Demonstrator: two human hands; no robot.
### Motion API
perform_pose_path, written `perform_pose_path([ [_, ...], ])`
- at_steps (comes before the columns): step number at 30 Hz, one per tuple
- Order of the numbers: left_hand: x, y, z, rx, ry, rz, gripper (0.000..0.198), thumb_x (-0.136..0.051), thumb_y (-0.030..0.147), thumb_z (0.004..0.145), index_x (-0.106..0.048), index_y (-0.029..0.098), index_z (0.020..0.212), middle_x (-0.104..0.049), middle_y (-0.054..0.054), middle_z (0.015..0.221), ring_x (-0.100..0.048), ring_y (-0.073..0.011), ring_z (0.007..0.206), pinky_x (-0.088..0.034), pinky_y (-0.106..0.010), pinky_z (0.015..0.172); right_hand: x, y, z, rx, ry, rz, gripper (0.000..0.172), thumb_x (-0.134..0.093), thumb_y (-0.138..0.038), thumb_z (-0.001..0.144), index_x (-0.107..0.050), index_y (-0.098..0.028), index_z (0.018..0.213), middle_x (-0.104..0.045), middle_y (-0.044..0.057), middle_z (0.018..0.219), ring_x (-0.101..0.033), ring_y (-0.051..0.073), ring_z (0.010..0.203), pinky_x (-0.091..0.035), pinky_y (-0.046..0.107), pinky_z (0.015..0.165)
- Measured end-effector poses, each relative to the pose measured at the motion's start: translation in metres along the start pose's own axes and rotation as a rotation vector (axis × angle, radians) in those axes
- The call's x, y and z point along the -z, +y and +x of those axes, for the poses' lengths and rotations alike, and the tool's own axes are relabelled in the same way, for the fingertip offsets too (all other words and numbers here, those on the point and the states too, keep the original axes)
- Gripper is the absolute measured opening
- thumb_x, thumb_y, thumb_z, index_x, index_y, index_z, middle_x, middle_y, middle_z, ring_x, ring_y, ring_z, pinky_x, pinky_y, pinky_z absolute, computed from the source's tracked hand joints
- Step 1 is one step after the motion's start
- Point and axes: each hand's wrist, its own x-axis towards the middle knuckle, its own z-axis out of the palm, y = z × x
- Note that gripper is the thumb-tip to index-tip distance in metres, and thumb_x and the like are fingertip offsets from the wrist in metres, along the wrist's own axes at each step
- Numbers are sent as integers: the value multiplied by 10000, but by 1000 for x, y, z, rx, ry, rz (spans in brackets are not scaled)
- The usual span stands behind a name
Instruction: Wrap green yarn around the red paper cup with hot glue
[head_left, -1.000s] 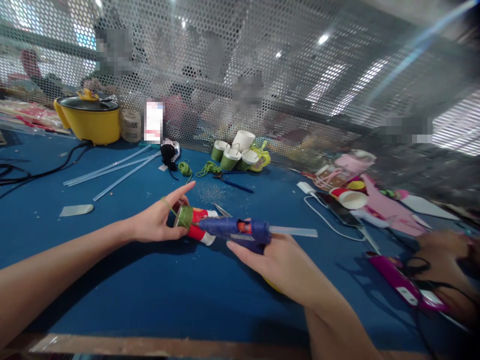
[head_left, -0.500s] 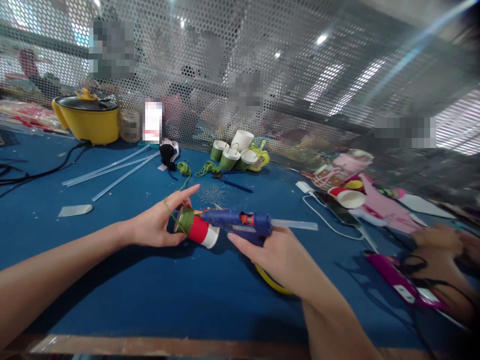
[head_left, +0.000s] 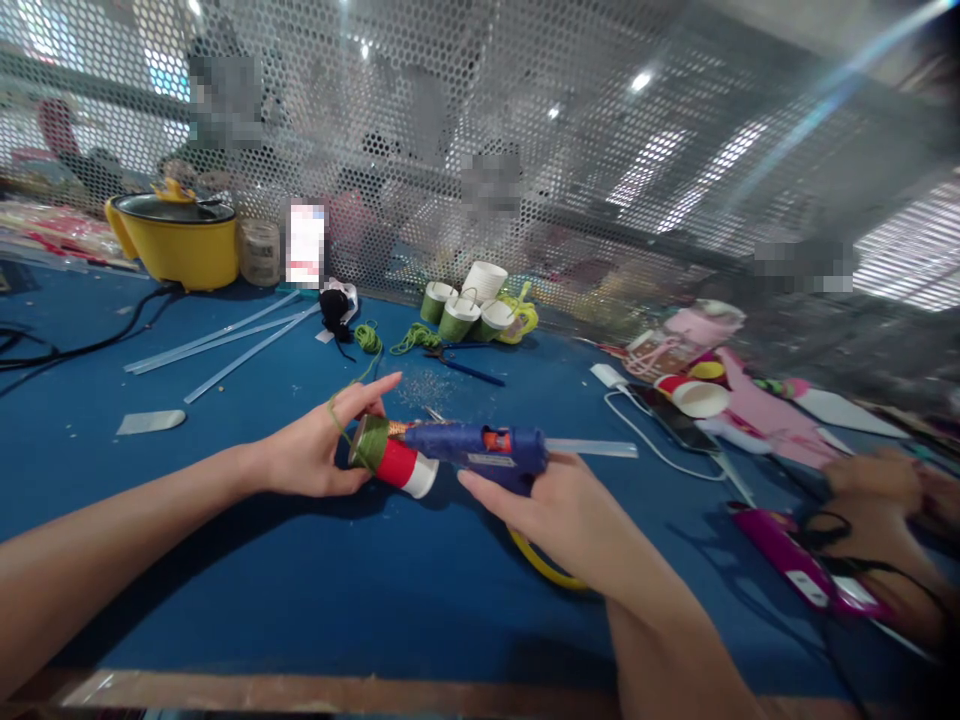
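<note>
My left hand (head_left: 322,445) is closed around a paper cup (head_left: 401,467) lying on its side, partly wound with green yarn over red, its white end toward the right. Green yarn loops over that hand's index finger and runs back to a small green yarn bundle (head_left: 367,338). In my right hand (head_left: 559,510) is a blue hot glue gun (head_left: 476,445), a clear glue stick poking out of its rear. Its nozzle rests at or just above the green winding; whether they touch I cannot tell. Behind the right hand shows part of a yellow ring (head_left: 551,565).
Green-wrapped cups (head_left: 459,318) stand at the back beside pliers (head_left: 469,368). Clear glue sticks (head_left: 225,340) and a yellow electric pot (head_left: 184,245) are at left. On the right are a phone (head_left: 671,415), a purple power strip (head_left: 799,560) and another person's arm (head_left: 877,530).
The glue gun and my right hand have shifted very slightly to the right. My left hand and the cup stay almost where they were.
</note>
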Motion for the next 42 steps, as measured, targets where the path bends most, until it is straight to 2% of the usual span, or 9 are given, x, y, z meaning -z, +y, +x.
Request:
perform_pose_path([
  [2, 0, 0, 0, 2, 1, -4, 884, -593, 130, 697, -117, 246, 1433, -470, -75, 1089, -504, -224, 1014, -417, -419, 929, 0, 0, -1, 6, -11, 5, 170, -565, -317, 799, -658, -213, 702, -703, -5, 721, -626, 172, 638, -504, 266, 631],
  [8, 0, 0, 0, 6, 2, -5, 899, -602, 114, 690, -116, 263, 1432, -469, -73, 1112, -496, -225, 1035, -406, -420, 950, -2, -1, 4, 6, 32, -7, 178, -554, -291, 806, -693, -196, 864, -709, 7, 742, -632, 185, 659, -505, 284, 661],
  [15, -2, -3, -1, 13, 12, -17, 889, -595, 131, 705, -106, 263, 1435, -467, -69, 1102, -504, -216, 1027, -426, -403, 924, -1, 0, 0, -31, -4, -20, 188, -564, -334, 797, -680, -210, 716, -698, -4, 698, -620, 174, 620, -500, 278, 614],
  [19, -2, -4, -1, 9, 14, -9, 896, -602, 132, 704, -102, 263, 1436, -465, -70, 1109, -498, -217, 1042, -416, -401, 939, -2, 1, 1, -20, 22, 6, 168, -556, -302, 802, -685, -198, 829, -715, 4, 779, -639, 180, 689, -505, 275, 654],
  [25, -1, -2, -1, -16, 7, 16, 893, -595, 122, 700, -106, 267, 1433, -467, -69, 1106, -501, -215, 1027, -410, -409, 941, 0, 1, 0, -3, -22, 17, 169, -562, -322, 804, -671, -215, 733, -702, -12, 718, -632, 174, 654, -504, 267, 644],
  [30, -1, 0, 0, -45, 9, 44, 889, -591, 108, 698, -116, 271, 1431, -479, -69, 1109, -494, -217, 1031, -393, -424, 961, -2, 2, 4, 5, 23, 9, 166, -555, -302, 812, -680, -200, 774, -719, 6, 800, -640, 181, 716, -500, 281, 706],
  [36, -2, -4, 0, -7, 15, 5, 896, -595, 124, 705, -98, 276, 1435, -472, -67, 1105, -505, -216, 1030, -422, -406, 932, -1, 3, 0, -8, -35, -7, 182, -561, -339, 812, -672, -209, 750, -695, -11, 686, -618, 169, 617, -494, 262, 589],
  [42, -2, -5, -2, 13, 23, -24, 896, -604, 128, 705, -109, 281, 1435, -469, -66, 1118, -502, -217, 1051, -419, -399, 940, -2, 3, 0, 0, 10, -18, 167, -560, -307, 812, -684, -205, 858, -711, -4, 752, -627, 170, 656, -498, 270, 645],
])
